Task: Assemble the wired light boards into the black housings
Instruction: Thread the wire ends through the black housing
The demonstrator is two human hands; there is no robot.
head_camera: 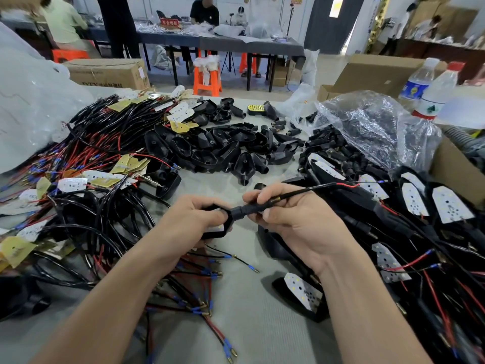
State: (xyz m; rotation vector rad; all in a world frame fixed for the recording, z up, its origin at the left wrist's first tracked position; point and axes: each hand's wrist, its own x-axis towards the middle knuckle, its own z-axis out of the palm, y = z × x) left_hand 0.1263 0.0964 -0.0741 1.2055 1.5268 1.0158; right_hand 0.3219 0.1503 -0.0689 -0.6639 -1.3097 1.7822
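Left hand [189,216] grips one black housing [220,233]; right hand [296,219] pinches its cable [301,192]. Two bottles [437,93]; a red sign [169,22] reads 不合格区.

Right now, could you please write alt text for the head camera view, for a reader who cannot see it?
Two hands work over a grey table: the left hand grips a black housing holding a light board, and the right hand pinches its cable. Wired boards lie left, empty housings behind, assembled units right.

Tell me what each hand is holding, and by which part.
The left hand grips the black plastic housing by its wide body; the right hand pinches its narrow stem and black cable.
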